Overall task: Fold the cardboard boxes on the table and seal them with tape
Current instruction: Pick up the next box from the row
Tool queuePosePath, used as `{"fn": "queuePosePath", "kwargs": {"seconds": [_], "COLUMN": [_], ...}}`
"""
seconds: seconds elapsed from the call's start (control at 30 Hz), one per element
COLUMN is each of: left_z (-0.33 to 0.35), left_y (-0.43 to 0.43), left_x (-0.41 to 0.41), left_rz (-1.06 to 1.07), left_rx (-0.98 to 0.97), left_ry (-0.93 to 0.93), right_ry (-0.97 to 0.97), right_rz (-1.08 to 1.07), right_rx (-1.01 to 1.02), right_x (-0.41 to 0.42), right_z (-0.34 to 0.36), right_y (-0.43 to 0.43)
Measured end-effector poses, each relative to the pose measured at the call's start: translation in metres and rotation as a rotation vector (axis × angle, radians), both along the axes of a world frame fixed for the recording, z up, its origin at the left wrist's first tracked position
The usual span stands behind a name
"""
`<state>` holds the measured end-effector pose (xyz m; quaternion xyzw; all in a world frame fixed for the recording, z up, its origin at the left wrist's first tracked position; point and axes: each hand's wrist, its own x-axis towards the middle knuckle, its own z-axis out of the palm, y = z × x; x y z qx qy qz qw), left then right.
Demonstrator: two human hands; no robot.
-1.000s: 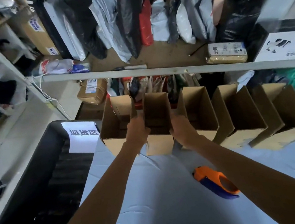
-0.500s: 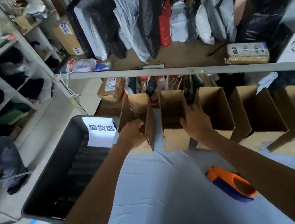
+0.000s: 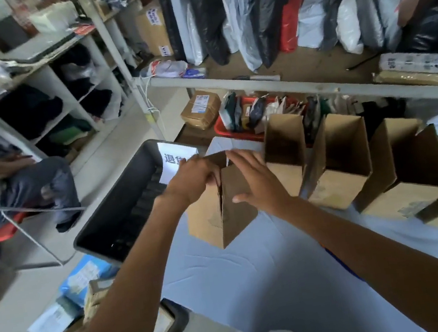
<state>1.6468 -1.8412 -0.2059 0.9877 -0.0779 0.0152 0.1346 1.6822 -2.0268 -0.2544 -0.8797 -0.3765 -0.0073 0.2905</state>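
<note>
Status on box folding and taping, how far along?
Done: brown cardboard boxes stand erected in a row, tops open. In hand: left hand grips and right hand presses the flaps of the nearest brown cardboard box; its seam gapes, untaped. Left: tape it, then close the row.

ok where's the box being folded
Head view, centre-left: the box is between the left hand, gripping its top edge, and the right hand, flat against it, with the black bin to its left and an open box to its right.
</note>
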Motion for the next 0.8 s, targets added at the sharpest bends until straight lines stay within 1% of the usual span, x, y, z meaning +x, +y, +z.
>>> {"fn": "queuePosePath", "kwargs": {"seconds": [0.07,0.1,0.17,0.23,0.3,0.33,0.37,0.4,0.43,0.47,0.53,0.57,0.6,0.67,0.7,0.73,0.77,0.8], "left_z": [0.007,0.009,0.014,0.012,0.004,0.001,-0.003,-0.006,-0.01,-0.015,-0.026,-0.032,-0.037,-0.045,-0.047,-0.049,-0.051,-0.055], "left_y": [0.008,0.01,0.008,0.003,-0.007,-0.013,-0.02,-0.027,-0.033,-0.039,-0.049,-0.053,-0.059,-0.07,-0.076,-0.083,-0.088,-0.094], "left_x": [-0.022,-0.034,-0.055,-0.07,-0.083,-0.089,-0.094,-0.097,-0.098,-0.098,-0.093,-0.09,-0.085,-0.073,-0.066,-0.059,-0.05,-0.042], "left_rz": [-0.007,0.007,0.077,0.199,0.293,0.337,0.361,0.351,0.323,0.304,0.313,0.313,0.292,0.237,0.205,0.149,0.097,0.051], "left_rx": [-0.086,-0.141,-0.308,-0.409,-0.453,-0.48,-0.459,-0.378,-0.283,-0.263,-0.392,-0.424,-0.422,-0.354,-0.306,-0.246,-0.191,-0.147], "left_ry": [0.015,0.03,0.021,-0.035,-0.042,-0.011,0.03,0.064,0.096,0.107,0.082,0.062,0.042,0.047,0.051,0.046,0.048,0.06], "right_ry": [0.091,0.157,0.302,0.399,0.46,0.495,0.551,0.6,0.618,0.617,0.63,0.638,0.652,0.679,0.636,0.523,0.356,0.191], "right_rz": [0.031,0.054,0.109,0.117,0.04,-0.023,-0.09,-0.159,-0.208,-0.242,-0.318,-0.362,-0.424,-0.56,-0.626,-0.681,-0.701,-0.667], "right_rx": [-0.051,-0.038,0.062,0.194,0.322,0.376,0.425,0.448,0.456,0.448,0.464,0.47,0.465,0.498,0.501,0.46,0.383,0.308], "right_x": [-0.004,-0.008,-0.023,-0.04,-0.053,-0.057,-0.061,-0.062,-0.063,-0.063,-0.067,-0.07,-0.073,-0.079,-0.082,-0.083,-0.084,-0.084], "right_z": [0.006,0.007,0.007,0.005,0.003,0.001,-0.002,-0.005,-0.009,-0.013,-0.019,-0.022,-0.027,-0.035,-0.038,-0.039,-0.039,-0.037], "right_y": [0.017,0.021,0.022,0.013,0.0,-0.007,-0.015,-0.022,-0.03,-0.037,-0.048,-0.052,-0.057,-0.066,-0.071,-0.075,-0.081,-0.086]}}
